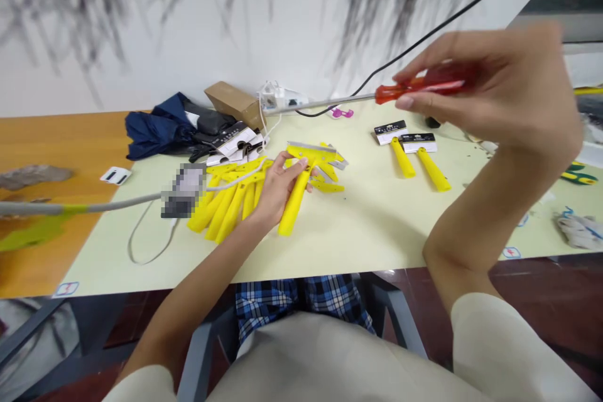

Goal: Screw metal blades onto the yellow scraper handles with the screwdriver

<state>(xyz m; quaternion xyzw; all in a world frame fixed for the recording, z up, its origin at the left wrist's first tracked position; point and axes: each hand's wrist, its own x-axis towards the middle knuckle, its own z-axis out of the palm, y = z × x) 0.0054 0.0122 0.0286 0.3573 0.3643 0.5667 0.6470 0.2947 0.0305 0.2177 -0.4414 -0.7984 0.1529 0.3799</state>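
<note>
My right hand (509, 88) is raised at the upper right, its fingers closed around the red handle of a screwdriver (421, 86). The metal shaft points left, high over the table. Lower down, my left hand (279, 187) grips a yellow scraper (296, 198) near its head; a metal blade edge shows along the top. Just left of that hand lies a row of yellow scraper handles (230, 212). Behind the held scraper are loose yellow head pieces and blades (330, 185), partly covered by it.
Two yellow scrapers with black-and-white cards (426, 160) lie to the right. At the back are a cardboard box (235, 102), a dark blue cloth (157, 125) and printed cards (233, 141). A grey cable (127, 201) crosses on the left. Green-handled pliers (579, 176) rest far right.
</note>
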